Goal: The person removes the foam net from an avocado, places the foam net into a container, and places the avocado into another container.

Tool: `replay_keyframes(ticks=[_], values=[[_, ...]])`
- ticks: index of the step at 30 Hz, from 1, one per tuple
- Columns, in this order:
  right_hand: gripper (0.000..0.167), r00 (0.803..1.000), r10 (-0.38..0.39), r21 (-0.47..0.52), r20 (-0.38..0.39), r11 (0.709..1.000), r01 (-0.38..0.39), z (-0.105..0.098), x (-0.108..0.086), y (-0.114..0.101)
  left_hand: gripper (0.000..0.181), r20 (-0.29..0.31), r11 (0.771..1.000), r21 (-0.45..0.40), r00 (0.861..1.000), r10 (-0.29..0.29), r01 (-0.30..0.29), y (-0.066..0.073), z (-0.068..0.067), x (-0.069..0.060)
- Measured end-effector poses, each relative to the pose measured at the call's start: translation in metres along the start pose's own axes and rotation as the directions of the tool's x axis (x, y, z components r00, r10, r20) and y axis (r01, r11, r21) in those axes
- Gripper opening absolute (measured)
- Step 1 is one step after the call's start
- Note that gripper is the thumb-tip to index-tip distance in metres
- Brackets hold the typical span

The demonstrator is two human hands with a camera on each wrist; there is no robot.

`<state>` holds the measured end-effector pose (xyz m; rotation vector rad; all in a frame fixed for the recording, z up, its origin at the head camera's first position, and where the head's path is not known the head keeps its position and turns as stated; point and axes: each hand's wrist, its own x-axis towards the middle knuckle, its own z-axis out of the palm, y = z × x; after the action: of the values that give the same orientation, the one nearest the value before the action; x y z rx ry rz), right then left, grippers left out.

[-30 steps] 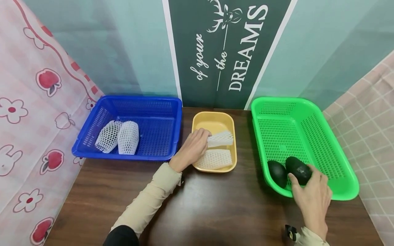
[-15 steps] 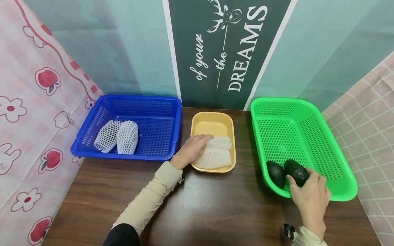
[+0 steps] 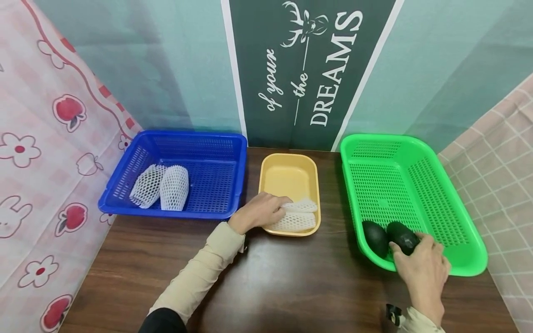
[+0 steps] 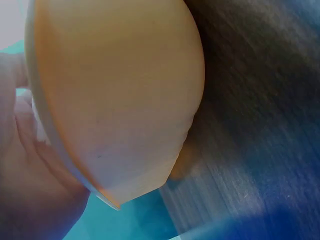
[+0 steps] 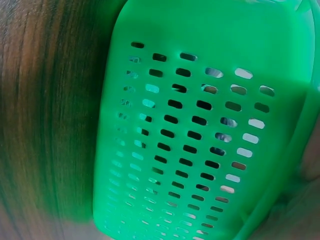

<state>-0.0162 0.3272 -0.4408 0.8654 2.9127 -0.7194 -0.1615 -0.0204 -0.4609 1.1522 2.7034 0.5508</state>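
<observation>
Left hand (image 3: 261,210) pinching one of two nets (image 3: 303,206) in yellow tray (image 3: 288,178), right hand (image 3: 422,267) gripping one of two dark fruits (image 3: 402,237)

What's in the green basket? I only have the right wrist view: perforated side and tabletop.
Observer: Head view shows two dark oval fruits side by side at the near end of the green basket.
Operator: Either one held?
Observer: Yes, the right hand grips the fruit on the right.
Operator: And the other of the hands?
Observer: The left hand is over the yellow tray, holding white foam netting.
</observation>
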Motion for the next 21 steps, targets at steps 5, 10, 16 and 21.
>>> replay_keyframes(ticks=[5, 10, 16, 21], values=[[0.074, 1.0, 0.001, -0.011, 0.013, 1.0, -0.001, -0.0005, 0.0004, 0.0003, 0.033, 0.011, 0.999, 0.019, 1.0, 0.027, -0.027, 0.001, 0.0019, -0.0007], [0.077, 0.999, 0.018, -0.012, 0.047, 1.0, -0.017, -0.0012, 0.002, 0.0013, 0.039, -0.048, 0.998, 0.057, 0.999, 0.015, -0.013, 0.0015, 0.0045, -0.0013], [0.079, 0.997, 0.029, -0.028, 0.075, 0.999, -0.026, -0.0018, 0.0044, 0.001, 0.048, -0.14, 0.992, 0.124, 0.99, -0.008, 0.025, 0.0038, 0.0029, -0.0024], [0.073, 0.995, 0.006, -0.067, 0.096, 0.998, 0.001, -0.0024, 0.0053, 0.001, 0.048, -0.179, 0.99, 0.128, 0.983, -0.038, 0.062, 0.0045, 0.0022, -0.002]])
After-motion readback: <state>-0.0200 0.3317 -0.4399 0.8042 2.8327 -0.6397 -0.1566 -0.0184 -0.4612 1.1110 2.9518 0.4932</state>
